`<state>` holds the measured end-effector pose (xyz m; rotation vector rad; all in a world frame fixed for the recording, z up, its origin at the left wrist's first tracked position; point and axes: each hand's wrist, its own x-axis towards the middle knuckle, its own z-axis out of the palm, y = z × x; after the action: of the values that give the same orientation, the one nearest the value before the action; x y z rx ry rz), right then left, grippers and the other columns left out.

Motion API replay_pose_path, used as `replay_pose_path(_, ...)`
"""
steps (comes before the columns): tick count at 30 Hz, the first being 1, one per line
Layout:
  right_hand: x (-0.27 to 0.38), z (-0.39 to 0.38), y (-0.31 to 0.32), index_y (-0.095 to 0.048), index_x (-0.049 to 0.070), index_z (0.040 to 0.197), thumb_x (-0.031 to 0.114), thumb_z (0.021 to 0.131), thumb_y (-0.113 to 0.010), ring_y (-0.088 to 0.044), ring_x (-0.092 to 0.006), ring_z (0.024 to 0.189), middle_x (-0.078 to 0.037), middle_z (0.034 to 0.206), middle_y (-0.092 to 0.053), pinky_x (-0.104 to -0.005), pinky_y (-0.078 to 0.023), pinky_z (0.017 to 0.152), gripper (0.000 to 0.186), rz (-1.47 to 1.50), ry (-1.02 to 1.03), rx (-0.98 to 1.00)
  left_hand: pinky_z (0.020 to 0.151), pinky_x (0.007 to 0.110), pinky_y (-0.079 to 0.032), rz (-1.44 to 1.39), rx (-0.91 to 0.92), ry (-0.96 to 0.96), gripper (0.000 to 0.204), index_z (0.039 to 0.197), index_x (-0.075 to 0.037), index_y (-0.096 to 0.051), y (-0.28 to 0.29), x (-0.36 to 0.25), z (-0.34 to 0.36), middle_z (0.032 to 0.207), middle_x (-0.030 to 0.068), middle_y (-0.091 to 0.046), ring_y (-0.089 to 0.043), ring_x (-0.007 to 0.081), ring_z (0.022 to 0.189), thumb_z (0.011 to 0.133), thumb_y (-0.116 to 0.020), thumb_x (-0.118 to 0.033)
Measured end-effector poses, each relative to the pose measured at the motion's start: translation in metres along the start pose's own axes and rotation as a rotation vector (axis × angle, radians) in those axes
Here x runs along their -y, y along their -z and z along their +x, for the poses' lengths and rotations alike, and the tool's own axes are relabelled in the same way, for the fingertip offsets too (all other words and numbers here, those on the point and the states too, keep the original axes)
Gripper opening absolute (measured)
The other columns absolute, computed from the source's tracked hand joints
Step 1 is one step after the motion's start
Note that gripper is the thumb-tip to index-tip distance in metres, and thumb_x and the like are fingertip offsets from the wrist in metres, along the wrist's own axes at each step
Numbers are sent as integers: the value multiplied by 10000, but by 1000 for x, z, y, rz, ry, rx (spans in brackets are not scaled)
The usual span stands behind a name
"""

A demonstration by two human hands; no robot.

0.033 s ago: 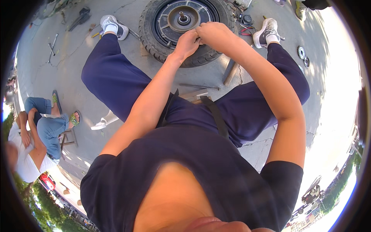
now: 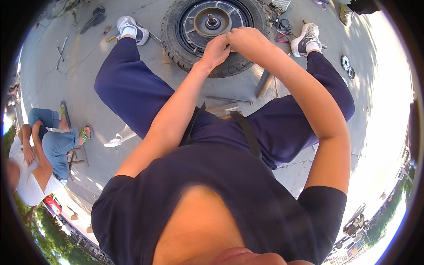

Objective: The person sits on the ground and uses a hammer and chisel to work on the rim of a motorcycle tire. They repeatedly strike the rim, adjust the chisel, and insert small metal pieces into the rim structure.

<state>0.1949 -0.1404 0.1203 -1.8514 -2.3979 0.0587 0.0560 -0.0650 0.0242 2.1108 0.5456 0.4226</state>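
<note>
A wheel with a black tyre (image 2: 176, 52) lies flat on the ground between my feet. Its grey round hub (image 2: 194, 27) faces up, and a short axle (image 2: 211, 19) stands out of the middle. Over the near right part of the tyre, my left hand (image 2: 216, 52) and my right hand (image 2: 248, 43) meet, fingers bent and pressed together. Whatever is between the fingertips is hidden by the hands themselves.
A handled tool (image 2: 265, 83) and a thin metal rod (image 2: 229, 100) lie on my side of the wheel. Red-handled pliers (image 2: 284, 35) lie beside cables at right, near two metal rings (image 2: 346, 66). Spanners (image 2: 62, 49) lie far left. A person (image 2: 48, 150) sits at left.
The whole view has shifted very slightly, with the wheel a little lower and further right. Both hands stay together at the same part of the tyre.
</note>
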Motion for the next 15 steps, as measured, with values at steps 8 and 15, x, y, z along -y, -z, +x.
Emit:
replay_pose_path(8, 12, 19, 3, -713, 53, 738, 137, 804, -635, -708, -287, 790, -172, 735, -683, -376, -550, 734, 132, -120, -81, 190, 987, 375, -457, 71, -80, 48, 381, 1234, -34, -601, 3, -4, -7, 1260, 160, -628, -575, 322, 1195, 861, -602, -109)
replay_pose_path(15, -21, 29, -12, -711, -19, 863, 219, 871, -575, -694, -394, 845, -250, 885, -690, -457, -560, 746, 275, 442, -650, 291, 869, 430, -482, 43, -94, -5, 168, 991, -34, -678, 1, -14, -2, 1040, 141, -666, -606, 342, 1013, 892, -634, -164)
